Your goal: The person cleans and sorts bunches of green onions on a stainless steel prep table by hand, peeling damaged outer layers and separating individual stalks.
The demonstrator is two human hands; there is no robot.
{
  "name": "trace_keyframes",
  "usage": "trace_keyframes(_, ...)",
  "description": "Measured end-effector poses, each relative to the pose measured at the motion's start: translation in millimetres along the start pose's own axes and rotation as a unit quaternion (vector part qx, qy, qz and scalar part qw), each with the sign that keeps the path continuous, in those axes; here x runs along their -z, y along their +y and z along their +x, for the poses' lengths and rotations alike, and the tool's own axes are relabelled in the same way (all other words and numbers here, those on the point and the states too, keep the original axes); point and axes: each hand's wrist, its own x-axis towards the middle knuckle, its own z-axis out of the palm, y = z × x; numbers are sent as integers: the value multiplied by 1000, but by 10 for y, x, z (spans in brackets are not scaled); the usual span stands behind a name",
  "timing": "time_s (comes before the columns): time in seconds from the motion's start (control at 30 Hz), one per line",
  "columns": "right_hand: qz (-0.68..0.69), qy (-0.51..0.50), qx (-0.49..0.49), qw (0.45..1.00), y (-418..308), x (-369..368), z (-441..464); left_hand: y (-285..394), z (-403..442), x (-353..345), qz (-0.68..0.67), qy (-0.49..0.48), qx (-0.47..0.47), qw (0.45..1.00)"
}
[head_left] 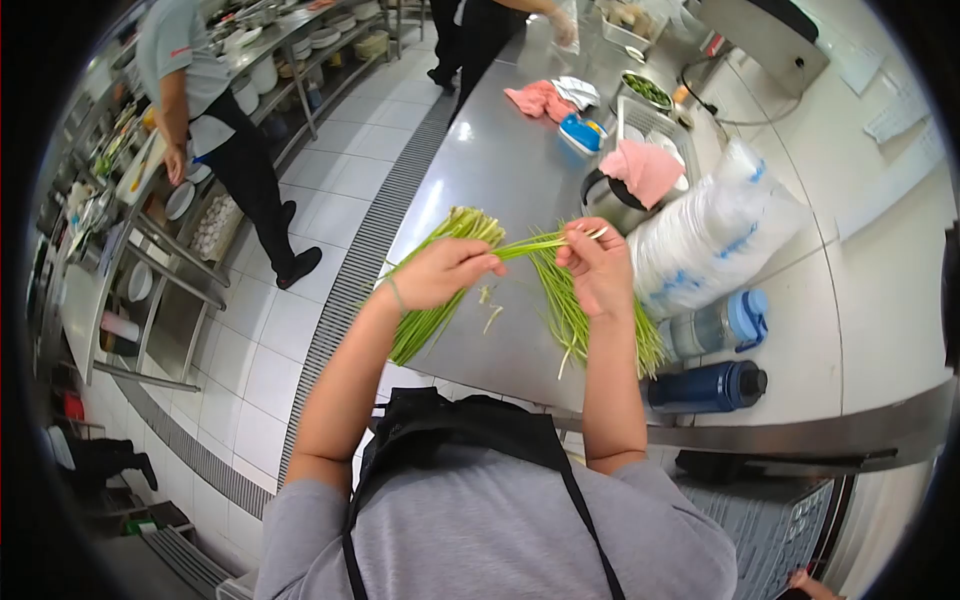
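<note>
Between my two hands a few thin green stalks [527, 245] are stretched above the steel table [500, 350]. My left hand [448, 273] is closed round their left part, over a pile of green stalks [430, 325]. My right hand [597, 268] pinches the pale ends at the right. A second bunch of long green stalks [568, 310] lies below and beside my right hand. Small pale scraps [490, 310] lie on the metal between the two piles.
Right of the hands stand plastic-wrapped stacks [705, 230], a clear bottle [710, 325] and a dark blue bottle [708, 387]. Behind are a pot with a pink cloth [648, 170] and a blue box [580, 135]. A co-worker [190, 70] stands at the left counter, another person beyond the table.
</note>
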Motion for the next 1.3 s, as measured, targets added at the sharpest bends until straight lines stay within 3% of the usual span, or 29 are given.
trace_keyframes(0.13,2,39,29,999,-198,507,-210,-58,26,66,-40,-24,-25,999)
trace_keyframes(0.23,-62,104,61,991,-299,748,-503,-4,245,68,42,-67,19,997)
trace_keyframes(0.37,-101,250,127,954,-228,1148,-807,-194,644,-33,156,-38,-47,986)
trace_keyframes(0.43,-220,330,159,904,-119,1350,-909,-362,734,12,247,102,6,964)
trace_keyframes(0.47,-246,342,151,894,-63,1414,-968,-430,724,43,247,94,0,964)
trace_keyframes(0.53,-272,366,142,878,25,1490,-1042,-480,676,91,257,166,78,949)
trace_keyframes(0.63,-272,384,122,874,112,1477,-1098,-459,650,105,202,161,111,960)
trace_keyframes(0.73,-207,363,162,894,27,1366,-1037,-356,693,37,138,188,43,971)
trace_keyframes(0.8,-438,355,61,823,-80,1298,-1024,-254,708,6,96,208,1,973)
trace_keyframes(0.83,-439,356,63,822,-107,1288,-1027,-164,689,8,109,216,-19,970)
trace_keyframes(0.9,-744,239,195,593,-139,1260,-1065,15,630,9,122,226,-39,966)
trace_keyframes(1.03,-654,246,229,678,-222,996,-1077,267,504,-52,178,216,-112,954)
trace_keyframes(1.13,-601,131,226,755,32,717,-726,414,426,-113,182,215,-174,944)
trace_keyframes(1.3,-620,59,244,743,537,562,-346,649,146,-25,185,238,-246,921)
